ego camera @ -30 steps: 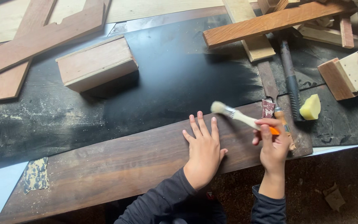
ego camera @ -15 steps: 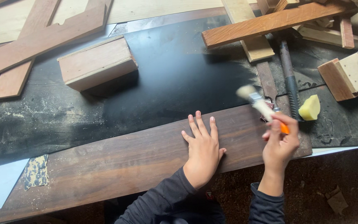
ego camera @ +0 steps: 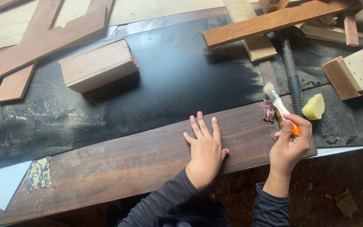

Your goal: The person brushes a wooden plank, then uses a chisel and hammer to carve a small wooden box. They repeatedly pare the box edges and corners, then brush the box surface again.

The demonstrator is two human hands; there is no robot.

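Background: wooden block (ego camera: 97, 65) on black mat (ego camera: 181, 71), crossed planks (ego camera: 43, 42) top left, yellow sponge (ego camera: 314, 107) beside a dark tool handle (ego camera: 291, 75), offcut pile (ego camera: 353, 71) right, sandpaper scrap (ego camera: 38, 173) lower left.

Left hand (ego camera: 206, 152) flat on the dark plank (ego camera: 118, 168) along the bench's near edge; right hand (ego camera: 290, 145) grips a paintbrush (ego camera: 279, 106) near its right end.

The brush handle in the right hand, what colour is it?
Orange at the gripped end of the brush, pale nearer the bristles; seen in the head view.
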